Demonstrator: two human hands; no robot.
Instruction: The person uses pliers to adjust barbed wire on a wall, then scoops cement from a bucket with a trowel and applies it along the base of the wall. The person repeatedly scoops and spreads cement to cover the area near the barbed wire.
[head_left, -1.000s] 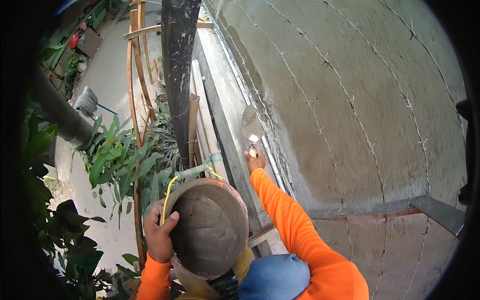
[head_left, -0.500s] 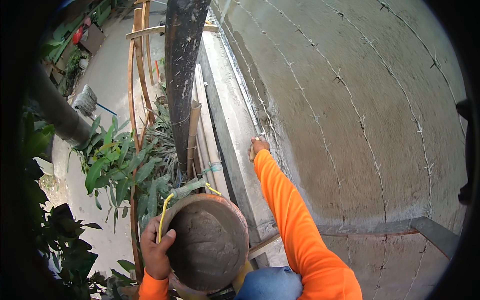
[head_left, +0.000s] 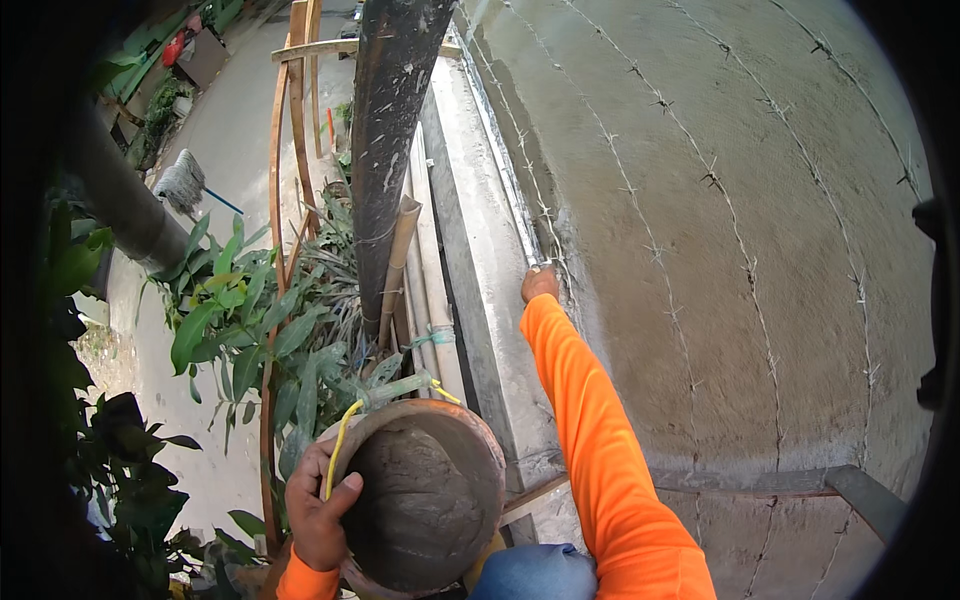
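Grey mop with a blue handle was noted toward the left on the pavement, well apart from both hands. Broad-leaved foliage stood between it and the work position.

The left hand gripped the near-left rim of a round bucket, thumb over the edge and remaining fingers pressed to the outside, pinching the wall beside a yellow cord. The bucket, at lower centre, contained grey mortar; its mouth was apparently kept upward and close to the body so the load stayed steady and within reach. A cord-hung handle grip rested beyond the far rim.

Pale poles lay alongside a concrete ledge. Over the ledge's right edge, the right hand reached to the base of the plastered wall, apparently placed for access to that joint. Its fingers were hidden; whether they held anything could not be told. Barbed wire crossed the space to the right.
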